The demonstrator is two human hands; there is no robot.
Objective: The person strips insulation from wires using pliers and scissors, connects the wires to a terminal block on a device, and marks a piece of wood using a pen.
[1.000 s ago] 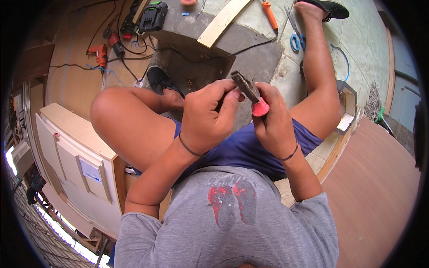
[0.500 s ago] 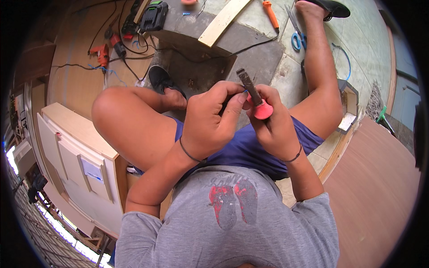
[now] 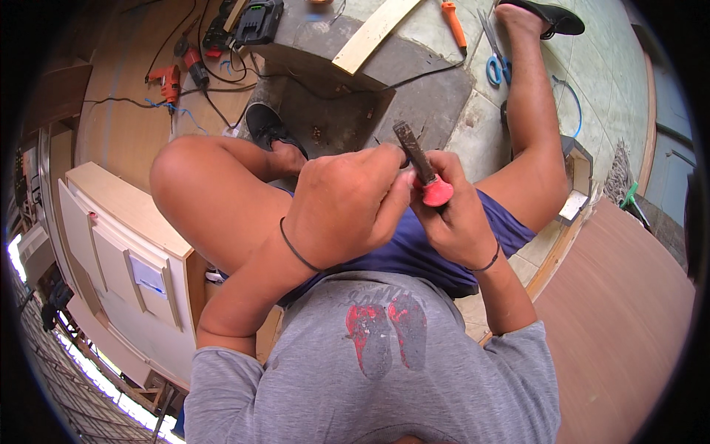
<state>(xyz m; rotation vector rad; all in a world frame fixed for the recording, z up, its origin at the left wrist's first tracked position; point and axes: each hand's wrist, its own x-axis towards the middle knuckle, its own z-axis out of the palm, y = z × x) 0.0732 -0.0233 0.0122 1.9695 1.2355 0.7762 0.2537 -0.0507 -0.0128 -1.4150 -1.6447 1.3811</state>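
Observation:
Both hands meet above my lap. My right hand (image 3: 462, 222) is wrapped round a tool with a flared red end (image 3: 437, 192) and a worn, dark, flat metal bar that points up and away. The exact kind of tool cannot be made out. Right beside it, my left hand (image 3: 340, 200) has thumb and forefinger pinched together against the tool's left side. A thin dark strand (image 3: 378, 140) shows just beyond the left fingers. Whatever lies between those fingertips is mostly hidden.
Ahead lie a wooden strip (image 3: 373, 37), an orange-handled tool (image 3: 453, 26) with a cord, blue-handled scissors (image 3: 497, 68) and a black battery pack (image 3: 259, 22). Red power tools (image 3: 170, 85) and cables lie far left. A white cabinet (image 3: 133, 274) stands left, a brown board (image 3: 614, 325) right.
My left hand has rolled over so its back faces up more, still pinched by the tool. A small blue bit at its fingertips is now out of sight. My right hand has barely moved.

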